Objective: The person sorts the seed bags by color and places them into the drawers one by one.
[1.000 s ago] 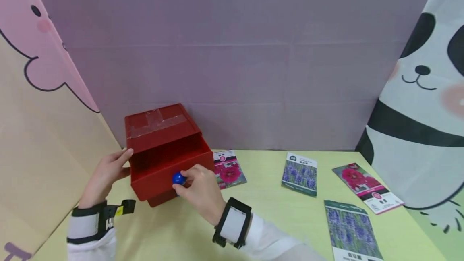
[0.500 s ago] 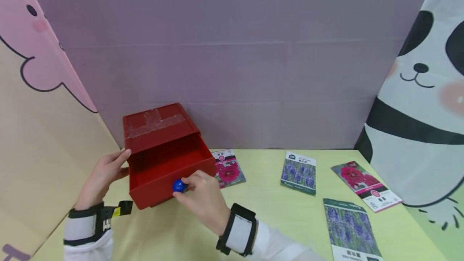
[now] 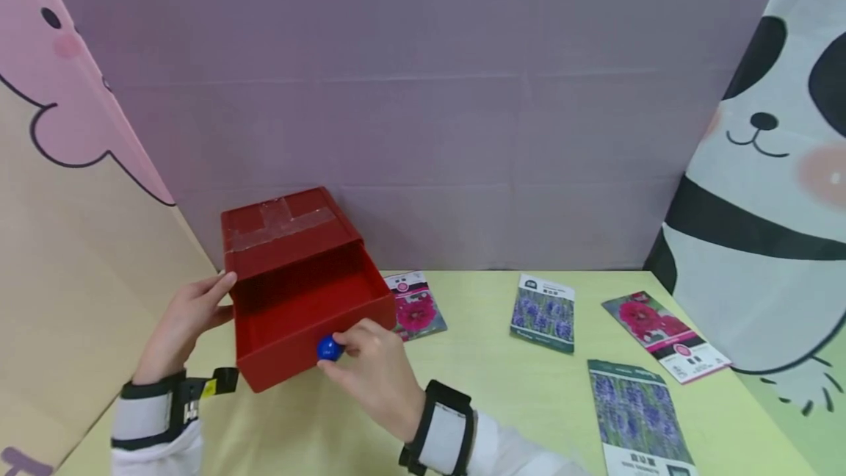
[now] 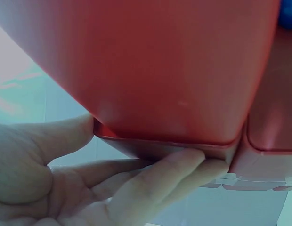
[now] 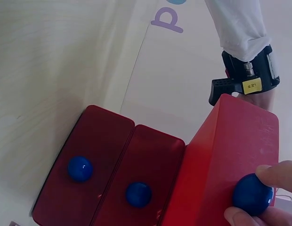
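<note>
The right hand (image 3: 380,373) is pinching the round blue knob (image 3: 328,348) between thumb and fingertips, closed down to the knob's width. The knob is sitting on the front of the red drawer (image 3: 284,360), which is standing well out of the top of the red cabinet (image 3: 277,233). The left hand (image 3: 188,318) is resting fairly straight fingers along the cabinet's side, thumb by its edge, bracing rather than clenching. The drawer is looking stiff and light, probably thin plastic, and the glossy knob is likely offering a slick hold, so a pinch round its widest part is seeming best, with the cabinet's side serving for steadying. Below, two shut drawers (image 5: 143,162) are showing matching knobs. Beyond, four flower-pictured packets (image 3: 543,314) are lying on the pale table (image 3: 496,402), one just beside the cabinet.
</note>
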Demonstrator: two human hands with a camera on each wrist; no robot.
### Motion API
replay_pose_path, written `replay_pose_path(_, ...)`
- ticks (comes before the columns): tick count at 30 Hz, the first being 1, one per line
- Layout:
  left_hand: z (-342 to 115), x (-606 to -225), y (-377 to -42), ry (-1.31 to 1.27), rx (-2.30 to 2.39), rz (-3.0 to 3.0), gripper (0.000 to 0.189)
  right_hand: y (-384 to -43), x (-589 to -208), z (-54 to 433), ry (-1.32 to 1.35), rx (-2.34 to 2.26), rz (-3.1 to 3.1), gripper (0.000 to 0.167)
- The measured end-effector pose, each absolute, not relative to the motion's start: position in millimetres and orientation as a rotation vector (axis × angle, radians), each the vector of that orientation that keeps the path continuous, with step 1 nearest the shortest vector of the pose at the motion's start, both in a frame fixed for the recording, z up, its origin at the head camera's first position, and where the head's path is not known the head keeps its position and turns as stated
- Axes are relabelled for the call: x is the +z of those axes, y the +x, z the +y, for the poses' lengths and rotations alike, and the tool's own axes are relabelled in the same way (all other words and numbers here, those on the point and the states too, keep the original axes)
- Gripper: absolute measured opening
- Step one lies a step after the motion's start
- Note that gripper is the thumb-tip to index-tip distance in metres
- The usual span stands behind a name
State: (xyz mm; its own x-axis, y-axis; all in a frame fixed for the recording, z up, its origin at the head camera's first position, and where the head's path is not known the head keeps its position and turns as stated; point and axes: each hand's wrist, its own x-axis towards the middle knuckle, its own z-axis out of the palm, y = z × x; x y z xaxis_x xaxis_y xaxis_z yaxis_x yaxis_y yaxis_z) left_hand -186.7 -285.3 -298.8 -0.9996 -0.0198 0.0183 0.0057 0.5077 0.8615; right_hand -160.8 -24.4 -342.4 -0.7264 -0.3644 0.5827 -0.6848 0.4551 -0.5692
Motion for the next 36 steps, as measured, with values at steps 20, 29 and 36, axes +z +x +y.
replay_pose_path(20, -289.1, -298.9, -184.6, 0.006, -1.529, -2.709, 0.065, -150.4, -345.1, -16.3, 0.907, 1.229, -2.314, 0.023)
replay_pose_path(29, -286.9, -300.4, -184.9, 0.025, -1.542, -2.717, 0.066, -150.3, -345.6, -15.6, 0.905, 1.235, -2.317, 0.023)
replay_pose_path(36, -286.5, -301.3, -186.0, 0.045, -1.547, -2.72, 0.068, -149.9, -345.7, -15.6, 0.901, 1.259, -2.331, 0.026)
